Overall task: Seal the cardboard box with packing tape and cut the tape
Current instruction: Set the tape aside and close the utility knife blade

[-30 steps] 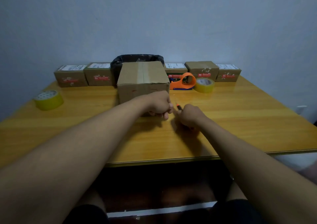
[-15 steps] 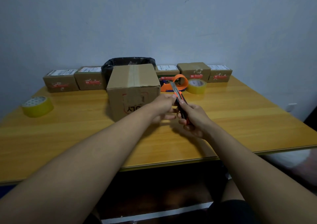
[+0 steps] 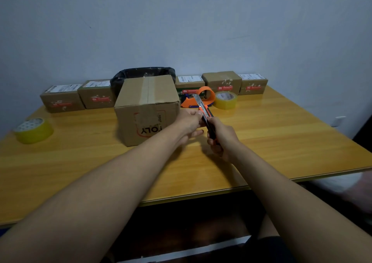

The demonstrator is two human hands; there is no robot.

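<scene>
Five small parcels (image 3: 62,98) along wall, black bin bag (image 3: 128,75) behind.

A: Any readable txt?
B: Only one. Cardboard box (image 3: 148,109), front face, just left of the right grip (image 3: 220,135): big letters upside down, "OLY" clear, maybe a "T" next to it, partly hidden.
A: Small boxes (image 3: 62,98) at the back, beyond the grip?
B: White labels + red stickers, too small to read.
</scene>
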